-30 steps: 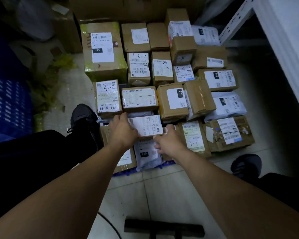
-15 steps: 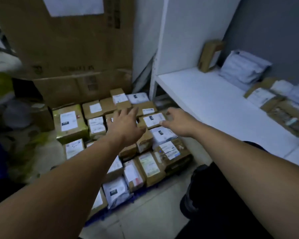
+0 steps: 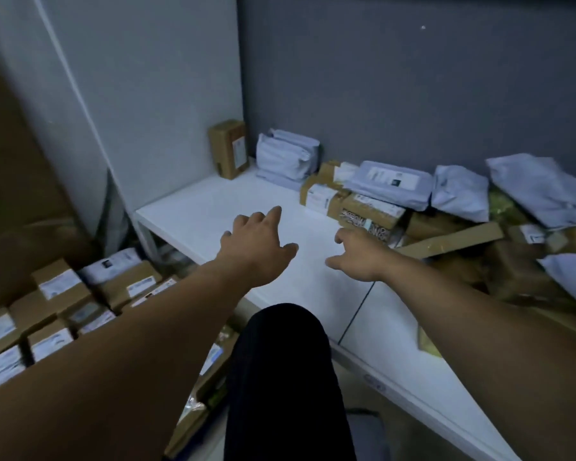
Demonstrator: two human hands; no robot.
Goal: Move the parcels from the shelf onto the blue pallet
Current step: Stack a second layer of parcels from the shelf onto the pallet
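shelf (image 3: 220, 207) seen as white | wall (image 3: 413, 78) painted dark grey | boxes (image 3: 225, 144) brown, white labels (image 3: 239, 151) stuck on | mailer bags (image 3: 286, 154) pale grey | printed box (image 3: 368, 222) patterned black-and-white | trouser leg (image 3: 280, 377) black

Both arms reach out over the white shelf (image 3: 197, 211), the left hand (image 3: 256, 247) and the right hand (image 3: 359, 257) empty with fingers loose, near a heap of brown boxes (image 3: 369, 211) and grey bags (image 3: 389, 183) by the wall, while more boxes (image 3: 60, 287), a bit blurry, sit low on the left.
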